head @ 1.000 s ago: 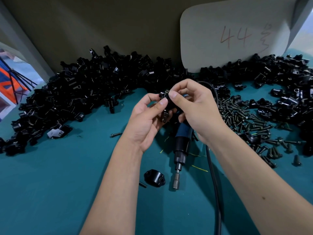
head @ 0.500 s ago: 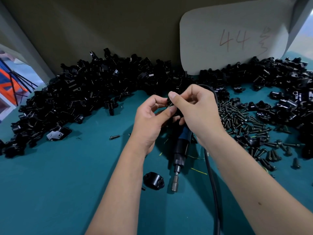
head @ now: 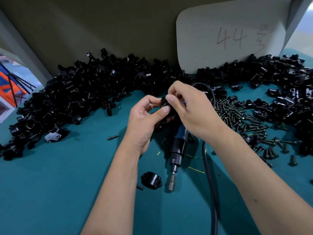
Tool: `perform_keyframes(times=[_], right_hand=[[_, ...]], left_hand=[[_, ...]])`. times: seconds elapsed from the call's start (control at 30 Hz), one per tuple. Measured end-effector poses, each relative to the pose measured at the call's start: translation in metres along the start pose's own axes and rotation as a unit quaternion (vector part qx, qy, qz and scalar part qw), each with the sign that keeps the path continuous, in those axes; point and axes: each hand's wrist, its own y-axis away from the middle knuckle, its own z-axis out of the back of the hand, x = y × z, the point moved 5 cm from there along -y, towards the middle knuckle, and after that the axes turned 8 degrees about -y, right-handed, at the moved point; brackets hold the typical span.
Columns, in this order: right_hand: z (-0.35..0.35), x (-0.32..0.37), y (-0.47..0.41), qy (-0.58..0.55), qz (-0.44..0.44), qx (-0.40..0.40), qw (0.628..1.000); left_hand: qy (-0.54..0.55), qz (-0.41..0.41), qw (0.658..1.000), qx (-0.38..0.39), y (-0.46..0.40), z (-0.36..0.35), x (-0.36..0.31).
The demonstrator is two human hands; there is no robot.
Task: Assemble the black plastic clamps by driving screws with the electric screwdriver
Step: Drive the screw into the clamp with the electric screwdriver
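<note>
My left hand [head: 144, 121] grips a black plastic clamp [head: 166, 108] between thumb and fingers above the teal table. My right hand [head: 194, 112] pinches the clamp's top with thumb and forefinger; whatever it pinches there is hidden by the fingers. The electric screwdriver [head: 176, 150] lies on the table under my hands, bit end toward me, its black cable [head: 209, 180] running down to the frame's bottom edge. A single black clamp half [head: 151, 180] sits beside the screwdriver tip, with a short screw [head: 139, 187] to its left.
A large heap of black clamp parts [head: 71, 99] curves along the back from left to right. Loose black screws [head: 243, 119] are spread at right. One stray screw [head: 112, 137] lies left of my left wrist. A white card marked 44 [head: 230, 39] leans on the back wall.
Both hands have drifted slightly toward me with the clamp, and my right fingertips have shifted on its top. The screwdriver and the clamp half have stayed put.
</note>
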Motion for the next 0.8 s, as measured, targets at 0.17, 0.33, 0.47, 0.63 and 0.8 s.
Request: perform_keyframes(times=[0.17,0.33,0.47,0.63,0.8], right_hand=[[0.0,-0.008,0.004,0.078,0.016,0.014,0.997],[-0.003,-0.003,0.004,0.058,0.011,0.0,0.998],[-0.006,0.0,0.001,0.074,-0.024,-0.004,0.997],[-0.004,-0.004,0.008,0.111,-0.087,-0.079,0.987],[-0.009,-0.021,0.018,0.228,-0.244,-0.036,0.942]], left_hand=[[-0.028,0.001,0.999,0.021,0.002,0.001,-0.001],[-0.033,-0.006,0.999,0.031,0.003,0.0,-0.002],[-0.043,-0.013,0.999,0.028,0.001,0.003,-0.002],[0.01,0.062,0.997,-0.035,-0.002,0.007,0.006],[0.219,0.151,0.957,-0.114,-0.002,0.015,0.014]])
